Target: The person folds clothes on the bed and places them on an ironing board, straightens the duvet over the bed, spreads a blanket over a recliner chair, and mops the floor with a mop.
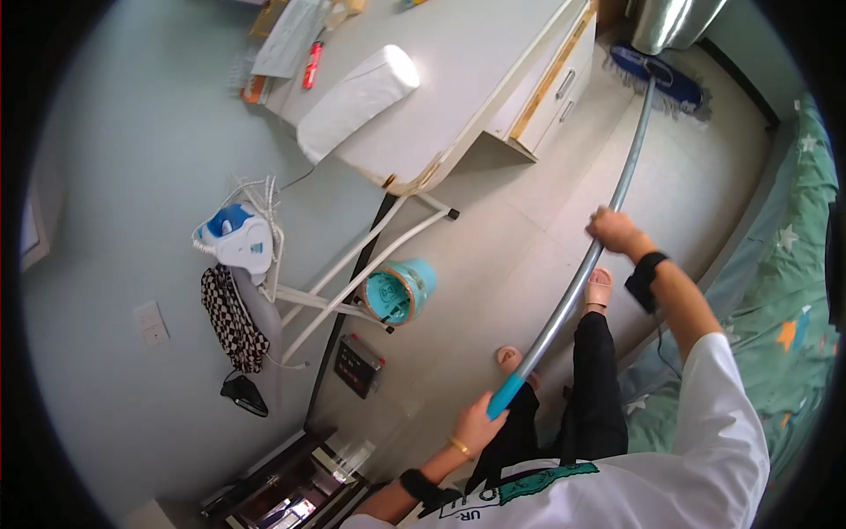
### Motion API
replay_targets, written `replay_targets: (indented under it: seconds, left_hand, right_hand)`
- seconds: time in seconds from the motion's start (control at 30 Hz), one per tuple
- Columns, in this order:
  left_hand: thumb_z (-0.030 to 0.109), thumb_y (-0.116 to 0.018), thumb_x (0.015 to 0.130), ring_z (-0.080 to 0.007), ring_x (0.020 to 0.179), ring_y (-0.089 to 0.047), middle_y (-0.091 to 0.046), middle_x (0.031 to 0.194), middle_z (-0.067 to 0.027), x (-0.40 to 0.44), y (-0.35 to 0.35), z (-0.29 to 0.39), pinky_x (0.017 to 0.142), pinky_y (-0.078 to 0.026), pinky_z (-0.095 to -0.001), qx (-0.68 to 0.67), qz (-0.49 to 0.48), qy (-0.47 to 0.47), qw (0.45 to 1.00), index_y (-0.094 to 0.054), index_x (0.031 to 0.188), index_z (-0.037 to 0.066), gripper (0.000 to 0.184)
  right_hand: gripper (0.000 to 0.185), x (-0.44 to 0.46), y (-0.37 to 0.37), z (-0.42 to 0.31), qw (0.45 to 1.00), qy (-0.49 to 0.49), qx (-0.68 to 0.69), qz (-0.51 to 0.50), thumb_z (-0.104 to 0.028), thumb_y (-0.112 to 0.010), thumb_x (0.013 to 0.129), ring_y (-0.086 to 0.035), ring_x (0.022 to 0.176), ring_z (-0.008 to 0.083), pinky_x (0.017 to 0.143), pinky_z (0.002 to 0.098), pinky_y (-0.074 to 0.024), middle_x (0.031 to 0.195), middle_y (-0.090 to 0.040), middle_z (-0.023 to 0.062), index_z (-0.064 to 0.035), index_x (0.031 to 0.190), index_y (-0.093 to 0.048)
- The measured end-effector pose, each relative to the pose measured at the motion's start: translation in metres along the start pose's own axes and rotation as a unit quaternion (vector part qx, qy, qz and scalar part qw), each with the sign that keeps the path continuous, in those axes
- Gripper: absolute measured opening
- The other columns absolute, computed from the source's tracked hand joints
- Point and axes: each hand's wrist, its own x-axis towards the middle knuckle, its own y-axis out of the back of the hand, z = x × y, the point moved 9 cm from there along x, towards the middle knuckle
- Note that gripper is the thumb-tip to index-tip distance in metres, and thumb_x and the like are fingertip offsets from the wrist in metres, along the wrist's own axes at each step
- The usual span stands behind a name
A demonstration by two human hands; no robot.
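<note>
A dust mop (557,319) with a long silver pole slants across the view. Its blue, fringed head (659,78) lies flat on the floor at the far right, by a shiny metal container. My left hand (478,426) is closed round the teal grip at the near end of the pole. Farther up the pole, my right hand (619,231) is also wrapped round it. Both wrists wear black bands.
A white table (458,97) with drawers (560,88) stands ahead, bearing a white roll (361,101). Left are an iron (238,236) on a folding ironing board and a teal bin (421,286). A black scale-like box (357,366) leans low. A bed with green covers (767,309) borders the right.
</note>
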Motion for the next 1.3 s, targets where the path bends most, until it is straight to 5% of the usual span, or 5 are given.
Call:
replay_targets:
  seconds: [0.3, 0.37, 0.57, 1.0, 1.3]
  left_hand:
    - [0.037, -0.063, 0.067, -0.0312, 0.069, -0.057, -0.058, 0.07, -0.0139, -0.274, 0.055, -0.296, 0.063, -0.044, -0.0384, 0.072, -0.105, 0.214, 0.969, -0.056, 0.079, 0.007, 0.033]
    - [0.032, -0.061, 0.07, -0.0311, 0.077, -0.056, -0.059, 0.095, -0.0136, -0.352, 0.073, -0.344, 0.072, -0.044, -0.0408, 0.058, -0.105, 0.298, 0.947, -0.054, 0.108, 0.013, 0.043]
    - [0.028, -0.064, 0.067, -0.0299, 0.074, -0.057, -0.058, 0.097, -0.0144, -0.452, 0.139, -0.404, 0.066, -0.046, -0.039, 0.124, 0.064, 0.189, 0.972, -0.056, 0.105, 0.009, 0.043]
    - [0.035, -0.064, 0.064, -0.0319, 0.057, -0.057, -0.056, 0.058, -0.0124, -0.313, 0.142, -0.396, 0.054, -0.045, -0.0392, 0.072, 0.205, 0.164, 0.962, -0.057, 0.073, 0.007, 0.03]
    - [0.032, -0.062, 0.067, -0.0336, 0.061, -0.057, -0.056, 0.064, -0.0165, -0.266, 0.132, -0.39, 0.055, -0.045, -0.0399, 0.011, 0.045, 0.179, 0.983, -0.051, 0.084, 0.004, 0.035]
  right_hand:
    - [0.011, -0.089, -0.109, -0.391, 0.977, 0.131, 0.089, -0.145, -0.013, -0.053, 0.067, -0.057, 0.079, 0.0254, 0.064, 0.0356, -0.0476, 0.076, -0.058, 0.0089, -0.0104, 0.075, -0.061]
    - [0.012, -0.104, -0.148, -0.479, 0.964, 0.18, 0.095, -0.17, -0.014, -0.054, 0.066, -0.058, 0.075, 0.0265, 0.061, 0.0379, -0.048, 0.074, -0.059, 0.0084, -0.0119, 0.076, -0.06]
    - [0.014, -0.113, -0.156, -0.636, 0.942, 0.263, 0.077, -0.194, -0.014, -0.055, 0.065, -0.06, 0.073, 0.029, 0.061, 0.0405, -0.0481, 0.074, -0.059, 0.0089, -0.0132, 0.079, -0.059]
    - [0.005, 0.079, -0.107, -0.569, 0.953, 0.288, 0.074, 0.052, -0.01, -0.051, 0.069, -0.055, 0.073, 0.0251, 0.059, 0.0374, -0.047, 0.072, -0.054, 0.0095, -0.0085, 0.066, -0.055]
    - [0.01, 0.133, -0.097, -0.539, 0.975, 0.215, 0.031, -0.038, -0.009, -0.06, 0.063, -0.051, 0.087, 0.0238, 0.067, 0.0344, -0.0489, 0.081, -0.054, 0.0041, -0.0107, 0.072, -0.057]
